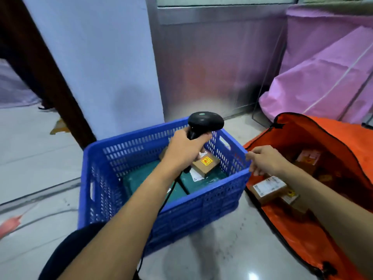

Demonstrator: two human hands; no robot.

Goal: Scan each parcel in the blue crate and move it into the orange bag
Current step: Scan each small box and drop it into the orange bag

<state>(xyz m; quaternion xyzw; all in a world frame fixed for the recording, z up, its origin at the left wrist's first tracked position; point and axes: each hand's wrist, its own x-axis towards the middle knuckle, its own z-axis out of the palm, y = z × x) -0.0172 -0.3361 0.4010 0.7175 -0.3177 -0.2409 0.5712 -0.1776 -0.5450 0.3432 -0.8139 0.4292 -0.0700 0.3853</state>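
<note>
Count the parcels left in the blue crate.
3: small brown box at far right, green mailer under it, second green mailer left. Left arm may hide more.

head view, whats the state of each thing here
blue slatted plastic crate: not yet emptied
orange fabric bag: unzipped, boxes inside
black handheld scanner: held above the crate
left hand: grips the scanner
right hand: holds nothing, fingers loose
small brown cardboard box: lies on green parcels in crate
</note>
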